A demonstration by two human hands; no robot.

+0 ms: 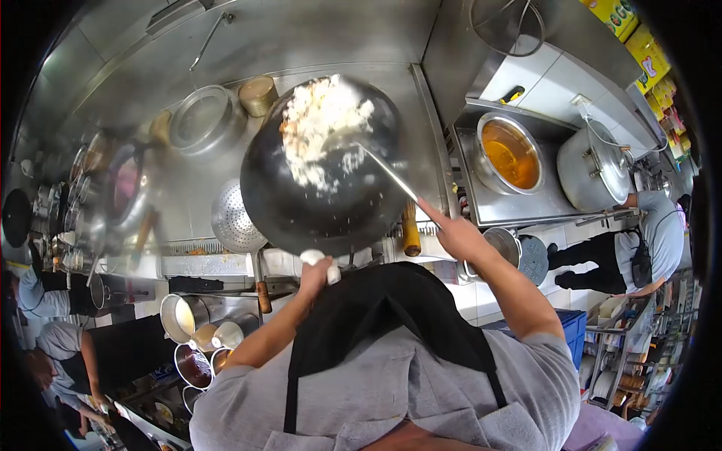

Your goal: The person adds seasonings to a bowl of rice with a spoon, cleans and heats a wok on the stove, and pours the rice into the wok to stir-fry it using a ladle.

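Observation:
A large black wok (308, 210) sits tilted over the stove, with white and light-brown food pieces (323, 124) piled toward its far side, blurred by motion. My left hand (314, 278) is closed around a white cloth (311, 257) at the wok's near rim; any handle beneath is hidden. In my right hand (460, 239), closed as well, is the reddish handle of a long metal ladle (392, 174). The ladle's shaft reaches across the wok, and its head is blurred among the food.
Left of the wok lies a perforated strainer (238, 216). A metal bowl of orange liquid (513, 154) and a lidded pot (594, 169) stand at right. Several sauce containers (180, 319) are at lower left. Other people (650, 240) stand on both sides.

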